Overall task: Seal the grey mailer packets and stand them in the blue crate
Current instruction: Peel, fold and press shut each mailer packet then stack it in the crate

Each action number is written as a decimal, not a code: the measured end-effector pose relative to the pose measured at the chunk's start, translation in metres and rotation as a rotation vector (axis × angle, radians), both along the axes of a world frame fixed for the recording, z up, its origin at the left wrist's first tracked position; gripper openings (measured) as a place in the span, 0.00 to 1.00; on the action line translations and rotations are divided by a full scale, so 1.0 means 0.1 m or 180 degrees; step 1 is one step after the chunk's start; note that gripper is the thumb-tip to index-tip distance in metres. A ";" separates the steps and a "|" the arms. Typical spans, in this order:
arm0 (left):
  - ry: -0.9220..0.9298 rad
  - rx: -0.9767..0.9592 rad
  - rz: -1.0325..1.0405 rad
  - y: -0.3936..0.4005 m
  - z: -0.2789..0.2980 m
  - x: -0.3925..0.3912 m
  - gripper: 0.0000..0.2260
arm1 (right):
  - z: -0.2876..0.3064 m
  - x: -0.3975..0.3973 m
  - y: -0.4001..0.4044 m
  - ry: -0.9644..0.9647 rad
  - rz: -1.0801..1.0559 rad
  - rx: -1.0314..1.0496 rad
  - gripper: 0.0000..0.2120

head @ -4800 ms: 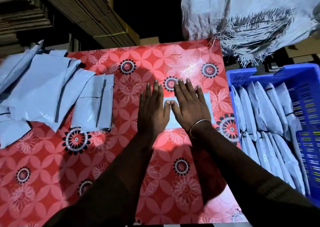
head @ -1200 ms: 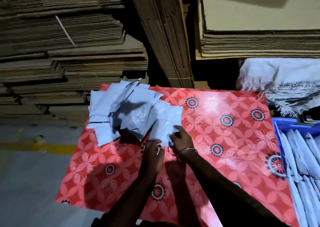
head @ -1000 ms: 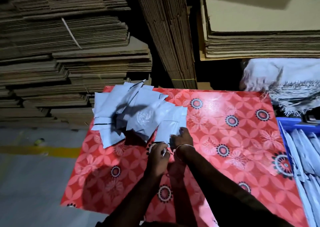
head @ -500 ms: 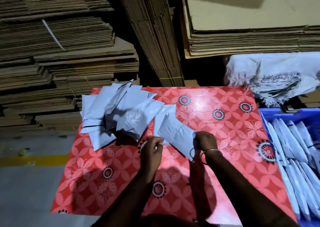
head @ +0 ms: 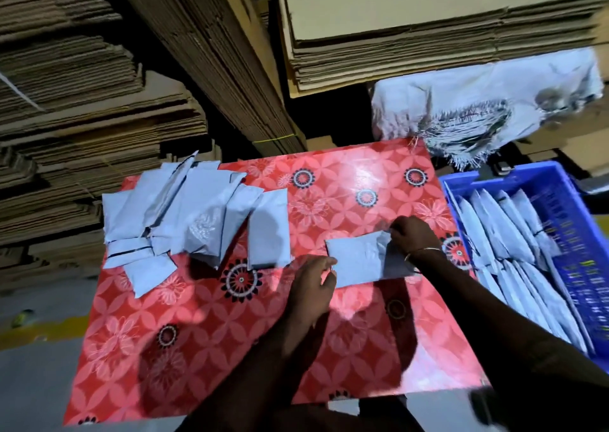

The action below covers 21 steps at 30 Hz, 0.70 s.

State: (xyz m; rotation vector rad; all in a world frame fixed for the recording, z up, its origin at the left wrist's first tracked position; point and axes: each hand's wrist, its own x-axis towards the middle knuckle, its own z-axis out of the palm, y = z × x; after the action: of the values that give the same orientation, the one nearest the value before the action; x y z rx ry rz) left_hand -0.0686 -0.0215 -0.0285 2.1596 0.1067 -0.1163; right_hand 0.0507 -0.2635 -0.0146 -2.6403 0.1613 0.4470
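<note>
One grey mailer packet [head: 357, 262] lies flat on the red flowered table [head: 204, 332], right of the middle. My left hand [head: 311, 285] pinches its left edge with curled fingers. My right hand [head: 412, 237] grips its right end, where the flap is lifted. A heap of several more grey packets [head: 184, 217] lies at the table's far left. The blue crate [head: 580, 243] stands right of the table with several packets [head: 504, 234] upright in rows inside it.
Tall stacks of flat cardboard [head: 99, 85] rise behind and left of the table. A frayed white woven sack [head: 478, 102] hangs over a stack behind the crate. Grey floor with a yellow line [head: 33, 332] lies to the left.
Both hands carried one packet from beside the heap to the right of the table's middle and laid it flat. The camera has tilted to the right, showing more of the crate.
</note>
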 end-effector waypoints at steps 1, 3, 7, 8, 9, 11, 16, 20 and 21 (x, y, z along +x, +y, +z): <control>-0.0090 0.0147 -0.0124 -0.06 0.02 0.01 0.17 | -0.01 -0.02 0.00 -0.0077 -0.0047 -0.0080 0.12; -0.0196 0.0370 -0.0324 -0.16 0.04 0.04 0.21 | -0.01 -0.13 0.03 -0.0515 -0.0003 -0.0192 0.16; -0.0265 0.0908 -0.0527 -0.31 -0.01 0.11 0.28 | -0.10 -0.41 0.15 -0.1532 0.0853 0.0159 0.20; -0.0278 0.1088 -0.0595 -0.35 -0.03 0.13 0.30 | -0.14 -0.47 0.19 -0.1629 0.1044 0.0229 0.20; -0.0258 0.1245 -0.0641 -0.41 -0.06 0.17 0.31 | -0.19 -0.49 0.22 -0.1642 0.1205 0.0271 0.21; -0.0227 0.1543 -0.0631 -0.50 -0.12 0.23 0.31 | -0.32 -0.52 0.28 -0.1516 0.1422 0.0266 0.22; 0.0031 0.2001 -0.0449 -0.64 -0.45 0.44 0.29 | -0.61 -0.42 0.32 -0.1052 0.1653 -0.0180 0.28; -0.0103 0.2149 -0.0432 -0.67 -0.63 0.40 0.27 | -0.73 -0.45 0.32 -0.1070 0.1610 -0.0435 0.27; -0.0136 0.2148 -0.0411 -0.67 -0.64 0.39 0.27 | -0.74 -0.45 0.32 -0.1119 0.1602 -0.0451 0.27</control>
State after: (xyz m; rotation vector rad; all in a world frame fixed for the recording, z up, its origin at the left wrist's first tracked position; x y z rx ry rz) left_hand -0.0299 -0.0887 -0.0921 2.8418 -0.0254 -0.1195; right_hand 0.0061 -0.2315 -0.0890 -2.8344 -0.6126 0.1193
